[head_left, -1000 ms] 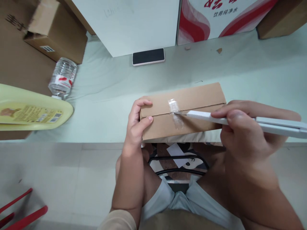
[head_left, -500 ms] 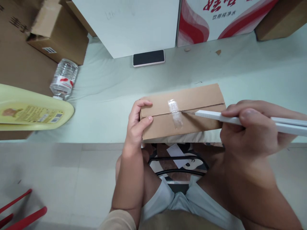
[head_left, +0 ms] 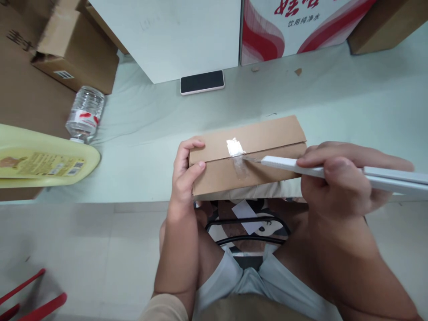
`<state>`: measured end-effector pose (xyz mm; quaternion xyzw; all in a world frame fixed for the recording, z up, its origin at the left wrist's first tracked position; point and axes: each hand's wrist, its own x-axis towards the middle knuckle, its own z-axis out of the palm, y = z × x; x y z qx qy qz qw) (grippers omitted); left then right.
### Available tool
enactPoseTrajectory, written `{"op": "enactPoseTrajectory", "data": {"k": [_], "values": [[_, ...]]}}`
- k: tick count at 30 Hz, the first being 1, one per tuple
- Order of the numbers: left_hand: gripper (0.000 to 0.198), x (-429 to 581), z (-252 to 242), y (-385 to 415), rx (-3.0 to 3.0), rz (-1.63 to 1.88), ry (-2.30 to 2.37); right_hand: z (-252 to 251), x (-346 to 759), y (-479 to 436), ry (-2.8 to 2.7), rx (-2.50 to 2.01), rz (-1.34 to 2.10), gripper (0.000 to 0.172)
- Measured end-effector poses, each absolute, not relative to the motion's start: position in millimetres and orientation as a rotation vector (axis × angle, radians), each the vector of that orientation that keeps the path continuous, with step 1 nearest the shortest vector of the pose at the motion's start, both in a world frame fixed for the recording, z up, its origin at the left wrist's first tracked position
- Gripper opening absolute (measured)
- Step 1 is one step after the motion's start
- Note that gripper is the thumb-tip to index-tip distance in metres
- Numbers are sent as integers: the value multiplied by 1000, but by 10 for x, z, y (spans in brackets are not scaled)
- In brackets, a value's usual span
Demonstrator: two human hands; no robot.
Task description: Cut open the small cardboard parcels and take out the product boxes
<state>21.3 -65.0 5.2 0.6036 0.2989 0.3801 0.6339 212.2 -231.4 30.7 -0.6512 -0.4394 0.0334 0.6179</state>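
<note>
A small brown cardboard box [head_left: 270, 131] rests at the near edge of the table, its two top flaps meeting along a seam. A strip of clear tape [head_left: 236, 149] crosses that seam. My left hand [head_left: 187, 169] grips the box's left end, thumb and fingers on the top. In my right hand [head_left: 344, 174] is a white utility knife [head_left: 281, 162], held like a pen. Its thin blade points left and meets the seam at the right side of the tape. The right end of the box is partly hidden behind my right hand.
A phone [head_left: 202, 82] lies beyond the box, before a white box [head_left: 174, 35] and a red-and-white carton [head_left: 301, 31]. Left stand a water bottle [head_left: 86, 113], a yellow bottle [head_left: 50, 156] and an open cardboard box [head_left: 80, 49]. Red legs [head_left: 47, 307] show on the floor.
The whole view has shifted slightly, so things appear a little further left. The knife blade has come closer to the tape along the seam. My left hand keeps its grip.
</note>
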Motion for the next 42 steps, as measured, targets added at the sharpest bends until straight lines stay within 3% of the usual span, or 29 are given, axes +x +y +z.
{"op": "enactPoseTrajectory", "data": {"k": [22, 31, 34, 38, 42], "values": [[40, 212, 29, -642, 1417, 871, 673, 626, 2032, -2162, -1165, -1512, -87, 22], [55, 214, 25, -674, 1393, 935, 643, 437, 2112, -2234, -841, -1323, -302, 23], [49, 198, -4, -654, 1311, 942, 639, 407, 2320, -2238, -697, -1194, -353, 28], [42, 185, -104, -573, 1284, 1003, 736, 182, 2673, -2284, -522, -1503, -151, 14], [44, 210, -144, -510, 1348, 1137, 795, -183, 2891, -2384, -677, -2155, 60, 35]]}}
